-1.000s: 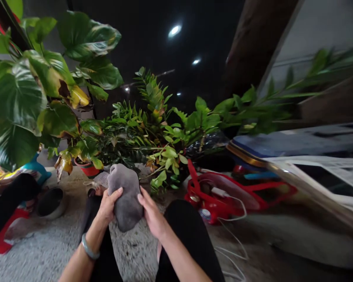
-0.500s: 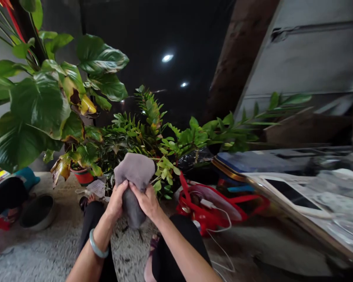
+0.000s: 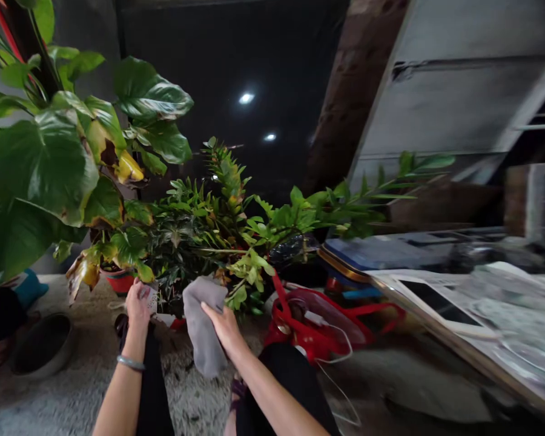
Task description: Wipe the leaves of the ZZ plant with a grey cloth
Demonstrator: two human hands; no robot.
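A soft grey cloth item (image 3: 204, 333), longish and folded over at the top, hangs in my right hand (image 3: 224, 327), whose thumb lies across its front. My left hand (image 3: 138, 306), with a pale bangle on the wrist, is off the cloth, further left. Its fingers are bent together beside a white printed tag (image 3: 151, 299) near the red plant pot (image 3: 119, 281); whether they grip the tag is too small to tell. Both hands are above the floor between my knees, in front of the leafy plants (image 3: 181, 224).
A red bag (image 3: 300, 321) with a white cable stands right of my knee. Further right, a table (image 3: 440, 339) bears a white-framed tablet (image 3: 440, 303) and plastic wrapping. A grey bowl (image 3: 43, 345) sits on the floor at left, beside another person's dark-clothed leg.
My left hand has let go of the grey cloth and moved left to the tag. The cloth, now in my right hand alone, hangs lower. The view has shifted slightly right.
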